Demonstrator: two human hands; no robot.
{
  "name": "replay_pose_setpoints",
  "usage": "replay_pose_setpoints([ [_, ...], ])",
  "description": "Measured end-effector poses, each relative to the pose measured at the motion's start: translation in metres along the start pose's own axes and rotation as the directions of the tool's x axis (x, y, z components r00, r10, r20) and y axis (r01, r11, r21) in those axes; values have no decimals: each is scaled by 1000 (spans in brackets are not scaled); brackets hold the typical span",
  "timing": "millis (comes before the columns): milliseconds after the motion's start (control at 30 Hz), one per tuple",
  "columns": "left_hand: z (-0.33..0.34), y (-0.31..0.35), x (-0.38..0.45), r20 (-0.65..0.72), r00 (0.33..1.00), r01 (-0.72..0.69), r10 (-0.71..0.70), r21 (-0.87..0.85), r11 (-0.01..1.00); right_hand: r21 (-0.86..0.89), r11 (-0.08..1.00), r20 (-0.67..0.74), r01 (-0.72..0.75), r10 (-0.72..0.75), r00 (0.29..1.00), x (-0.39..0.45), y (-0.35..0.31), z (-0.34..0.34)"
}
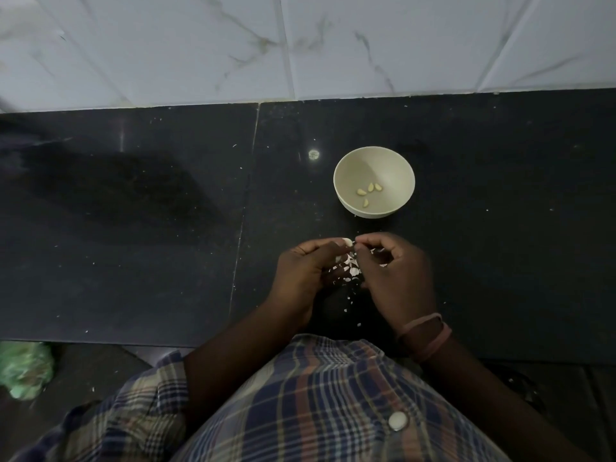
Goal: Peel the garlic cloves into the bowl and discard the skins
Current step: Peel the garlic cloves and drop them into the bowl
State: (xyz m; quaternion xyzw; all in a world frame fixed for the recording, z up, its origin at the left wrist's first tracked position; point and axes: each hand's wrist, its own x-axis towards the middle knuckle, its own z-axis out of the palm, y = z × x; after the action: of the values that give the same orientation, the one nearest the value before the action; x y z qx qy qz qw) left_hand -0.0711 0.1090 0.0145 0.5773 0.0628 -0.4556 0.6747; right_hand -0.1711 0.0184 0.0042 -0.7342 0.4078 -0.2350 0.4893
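Both hands over dark table, one garlic clove (347, 242) in work.
Left hand (301, 271) and right hand (395, 271) each pinch it; bowl (374, 155) beyond holds four peeled cloves (368, 191); skins (350, 266) scattered beneath, uncounted.

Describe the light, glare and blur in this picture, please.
Head view: dim overall; a small round glare spot shines on the dark counter left of the bowl; the green bag at the left edge is blurred; the tile lines spread apart, wide-angle distortion.
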Motion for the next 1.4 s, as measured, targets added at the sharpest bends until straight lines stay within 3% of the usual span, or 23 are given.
replay_pose_setpoints([
  [233, 0, 0, -2, 35, 999, 29, -28, -35, 999, -71, 997, 5, 24, -24, 1000, -1, 0, 4],
  [533, 3, -6, 1, 87, 996, 28, -22, -63, 998, -287, 948, -36, 140, -156, 987, 0, -1, 8],
  [1033, 6, -3, 3, 98, 995, 38, -32, -55, 998, -276, 954, -26, 121, -133, 991, 6, 0, 7],
  [1400, 2, -3, 4, 126, 990, -75, 64, 86, 993, -288, 946, 7, 146, -151, 989, 6, 1, 6],
])
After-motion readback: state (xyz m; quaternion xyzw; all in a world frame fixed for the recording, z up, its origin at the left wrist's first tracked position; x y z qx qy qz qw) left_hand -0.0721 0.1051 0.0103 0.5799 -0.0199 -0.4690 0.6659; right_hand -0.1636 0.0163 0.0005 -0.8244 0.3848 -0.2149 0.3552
